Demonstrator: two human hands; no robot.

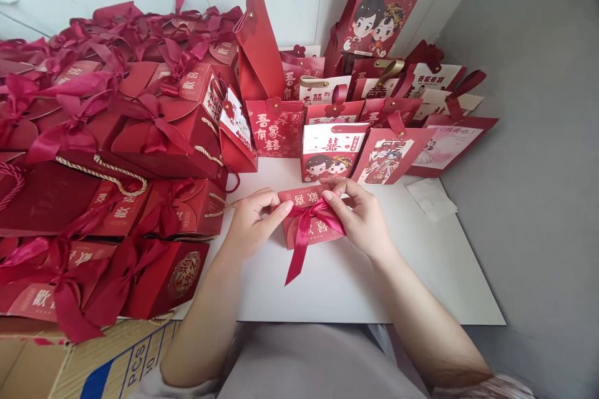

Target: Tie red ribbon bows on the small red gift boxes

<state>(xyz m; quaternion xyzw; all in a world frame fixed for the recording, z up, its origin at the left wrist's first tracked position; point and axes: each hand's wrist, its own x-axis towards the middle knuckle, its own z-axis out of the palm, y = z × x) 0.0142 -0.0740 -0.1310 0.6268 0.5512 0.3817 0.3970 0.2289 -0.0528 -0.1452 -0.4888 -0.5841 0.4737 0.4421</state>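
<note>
A red gift box with pale lettering lies on the white table in front of me. Across its top runs a dark pink ribbon, looped at the middle, with one tail hanging over the near side. My left hand pinches the ribbon at the box's left edge between thumb and index finger. On the right, my right hand has thumb and fingers closed on the ribbon's right loop. Its other fingers curl behind the box's far right corner.
Stacked red boxes with ribbon bows fill the left side. Behind the box stand several small red and white gift bags and one taller bag. A white tissue lies to the right. A cardboard carton sits below the table's left edge.
</note>
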